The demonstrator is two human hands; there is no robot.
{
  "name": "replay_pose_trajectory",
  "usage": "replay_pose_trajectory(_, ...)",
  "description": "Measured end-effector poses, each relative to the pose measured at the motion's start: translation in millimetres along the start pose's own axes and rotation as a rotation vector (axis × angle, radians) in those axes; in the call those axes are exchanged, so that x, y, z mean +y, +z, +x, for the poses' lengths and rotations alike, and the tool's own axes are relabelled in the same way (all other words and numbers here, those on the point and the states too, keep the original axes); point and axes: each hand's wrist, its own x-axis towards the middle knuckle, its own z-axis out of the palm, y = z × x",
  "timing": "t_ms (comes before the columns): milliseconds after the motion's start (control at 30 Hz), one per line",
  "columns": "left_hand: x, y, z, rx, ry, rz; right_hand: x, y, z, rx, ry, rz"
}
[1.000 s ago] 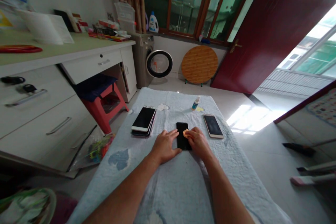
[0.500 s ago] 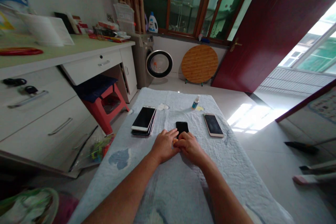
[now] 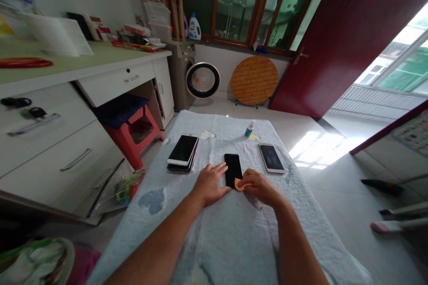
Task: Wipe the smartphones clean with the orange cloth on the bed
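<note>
A black smartphone (image 3: 232, 169) lies face up on the cloth-covered table (image 3: 220, 240). Along its left edge, my left hand (image 3: 211, 184) holds it steady, fingertips at the side and thumb near the bottom corner. My right hand (image 3: 259, 185) is closed on an orange cloth (image 3: 238, 184), which touches the phone's lower right corner. To the left, a white-framed smartphone (image 3: 183, 149) rests on top of a darker one (image 3: 180, 168). A gold-framed smartphone (image 3: 271, 158) lies off to the right. Beyond the phones stands a small spray bottle (image 3: 249, 130).
A red stool (image 3: 143, 138) stands left of the table, beside a white desk (image 3: 117, 78). Farther back are a washing machine with its round door (image 3: 203, 80) open, a round wooden tabletop (image 3: 254, 81) and a dark red door (image 3: 321, 40).
My right hand has moved right with the orange cloth, from beside my left hand to the phone's lower right corner. More of the screen shows; my left hand stays in place.
</note>
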Motion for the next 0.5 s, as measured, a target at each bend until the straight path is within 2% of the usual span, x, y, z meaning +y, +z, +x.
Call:
replay_pose_trajectory(100,0.8,-0.7,0.1,-0.008,-0.009,0.0,11.0,3.6,3.0,0.073,0.025,0.021)
replay_pose_trajectory(333,0.8,-0.1,-0.1,-0.004,-0.005,-0.008,21.6,27.3,30.5,0.414,0.122,-0.168)
replay_pose_trajectory(400,0.7,0.1,-0.1,-0.001,0.001,-0.009,19.6,29.8,35.7,0.451,0.145,-0.204)
replay_pose_trajectory(500,0.4,0.3,-0.2,0.001,0.002,-0.016,11.7,30.2,36.4,0.404,0.117,-0.242)
